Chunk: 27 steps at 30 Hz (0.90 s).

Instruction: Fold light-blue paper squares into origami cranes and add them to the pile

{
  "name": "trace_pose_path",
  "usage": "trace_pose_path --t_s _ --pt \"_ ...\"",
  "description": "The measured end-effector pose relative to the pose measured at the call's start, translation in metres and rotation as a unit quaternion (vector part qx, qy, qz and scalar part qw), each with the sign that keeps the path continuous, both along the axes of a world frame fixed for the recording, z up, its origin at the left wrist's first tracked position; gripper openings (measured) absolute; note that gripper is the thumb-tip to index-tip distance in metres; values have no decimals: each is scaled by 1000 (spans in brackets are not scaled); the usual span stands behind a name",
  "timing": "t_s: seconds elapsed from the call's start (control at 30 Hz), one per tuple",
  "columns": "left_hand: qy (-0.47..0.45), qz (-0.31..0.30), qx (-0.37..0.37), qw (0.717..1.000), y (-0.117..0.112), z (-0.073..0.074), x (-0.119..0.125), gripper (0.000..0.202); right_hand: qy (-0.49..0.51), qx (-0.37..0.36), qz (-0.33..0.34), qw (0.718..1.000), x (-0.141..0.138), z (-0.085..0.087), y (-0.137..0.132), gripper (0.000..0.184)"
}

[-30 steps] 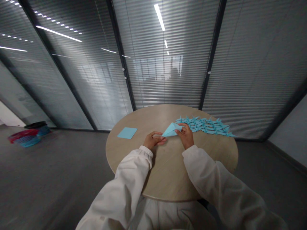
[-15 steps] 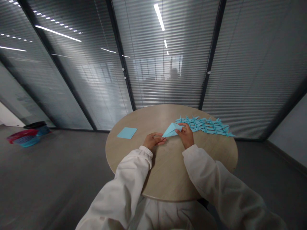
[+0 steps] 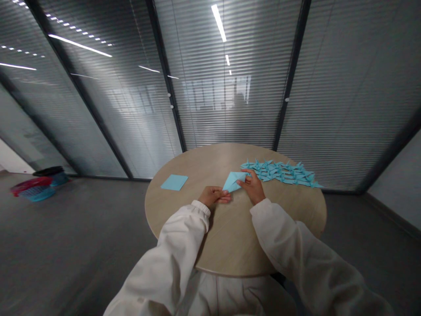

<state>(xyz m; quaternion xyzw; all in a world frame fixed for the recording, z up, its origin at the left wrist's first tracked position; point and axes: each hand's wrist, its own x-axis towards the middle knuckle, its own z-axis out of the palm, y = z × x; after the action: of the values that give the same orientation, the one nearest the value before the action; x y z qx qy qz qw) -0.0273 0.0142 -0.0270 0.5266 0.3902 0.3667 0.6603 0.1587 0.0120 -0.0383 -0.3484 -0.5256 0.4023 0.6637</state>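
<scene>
A light-blue piece of folded origami paper (image 3: 233, 181), roughly kite-shaped with creases showing, is held above the round table (image 3: 240, 237). My left hand (image 3: 214, 195) pinches its lower left tip between thumb and fingers. On the other side, my right hand (image 3: 253, 186) grips the paper's right edge, thumb in front and index finger along the top. Just beyond my right hand lie rows of folded blue paper cranes (image 3: 283, 172), partly overlapping one another. A flat stack or sheet of blue square paper (image 3: 174, 182) rests to the left of my left hand.
Past the table's far edge stands a glass partition with blinds (image 3: 230, 118). On the floor at the far left are a blue basket with a red rim (image 3: 34, 189) and a dark-topped bin (image 3: 55, 174). A pale wall (image 3: 397, 175) stands at right.
The folded paper has shifted slightly left and turned in my hands. My left fingers have closed further around its tip, and my right hand has moved a little left with it.
</scene>
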Motion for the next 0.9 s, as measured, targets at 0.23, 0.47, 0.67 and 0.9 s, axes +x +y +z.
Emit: trace_pose_path --t_s 0.23,0.47,0.67,0.9 --pt "28 -35 17 999 -4 0 2 42 -14 7 -8 1000 0 1 -1 50" --pt "35 -40 12 999 -5 -1 1 39 -39 9 -1 999 0 2 -3 49" --pt "39 -31 12 999 -3 -3 1 37 -34 11 13 999 -4 7 -8 51" --pt "46 -39 9 998 -4 -6 2 35 -37 7 2 999 -5 9 -9 54"
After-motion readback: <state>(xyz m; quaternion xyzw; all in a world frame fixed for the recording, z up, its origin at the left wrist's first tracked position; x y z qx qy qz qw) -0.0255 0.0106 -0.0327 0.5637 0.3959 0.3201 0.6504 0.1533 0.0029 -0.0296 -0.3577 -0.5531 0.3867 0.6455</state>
